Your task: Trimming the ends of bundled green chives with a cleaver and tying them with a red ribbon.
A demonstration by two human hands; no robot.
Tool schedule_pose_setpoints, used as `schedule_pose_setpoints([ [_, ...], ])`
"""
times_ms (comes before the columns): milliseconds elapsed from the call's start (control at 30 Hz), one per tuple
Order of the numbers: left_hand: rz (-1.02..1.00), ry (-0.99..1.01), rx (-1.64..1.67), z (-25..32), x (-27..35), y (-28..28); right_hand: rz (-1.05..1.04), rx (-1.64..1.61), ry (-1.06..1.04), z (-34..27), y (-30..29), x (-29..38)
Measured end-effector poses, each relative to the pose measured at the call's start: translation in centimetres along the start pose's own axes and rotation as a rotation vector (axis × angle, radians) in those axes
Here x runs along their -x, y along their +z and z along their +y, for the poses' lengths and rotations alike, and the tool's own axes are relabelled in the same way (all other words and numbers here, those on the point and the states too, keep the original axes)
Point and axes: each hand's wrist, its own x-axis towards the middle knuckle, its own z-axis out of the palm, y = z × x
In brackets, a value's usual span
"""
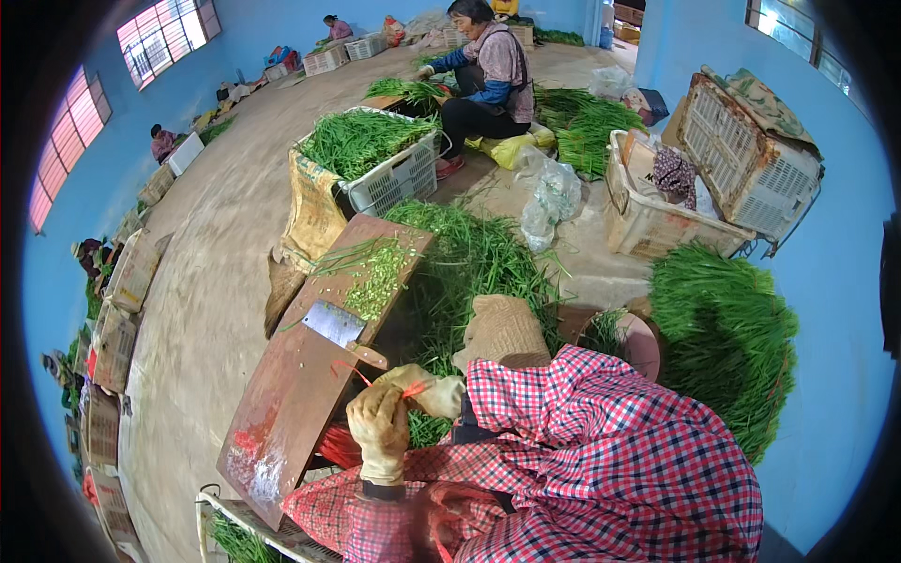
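My left hand [380, 429], in a stained cream glove, is closed near the lower edge of a brown wooden board [288, 422]. Beside it, touching or nearly so, my right hand [431, 394] wears a similar glove. A thin red plastic tie [415, 388] runs between their fingers, and its loose end curls over the board's edge. A cleaver [334, 322] lies on the board, its wooden handle towards my hands. Chopped green stalk pieces [380, 278] and some long stalks lie farther up the board. Loose green stalks [457, 274] are heaped beside the board, partly under my hands.
Bundled greens [725, 345] stand at right, near a white crate [669, 229] and plastic bags [552, 200]. Ahead, a co-worker [486, 91] sits by a crate full of greens [394, 183]. Another crate [260, 535] is at bottom left. More people and crates line the left wall.
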Motion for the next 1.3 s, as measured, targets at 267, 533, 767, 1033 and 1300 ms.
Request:
schedule_pose_setpoints([
  [267, -0.086, -0.900, 0.887, -3.8, -4.3, 2.9, 0.130, -0.200, 0.464, 2.1, -9.7, -2.5],
  [533, -0.305, -1.024, 1.052, -3.5, -5.0, 5.9, 0.112, -0.373, 0.313, -0.3, -11.8, -3.1],
  [767, -0.397, -1.095, 1.109, -4.1, -5.6, 5.2, 0.201, -0.608, 0.364, 0.0, -12.4, -2.4],
  [1033, -0.411, -1.099, 1.178, -4.0, -6.4, 5.0, 0.213, -0.574, 0.373, 0.3, -11.8, -2.8],
  [1300, -0.320, -1.118, 1.153, -4.7, -5.4, 5.7, 0.283, -0.410, 0.316, 1.3, -9.9, -3.2],
])
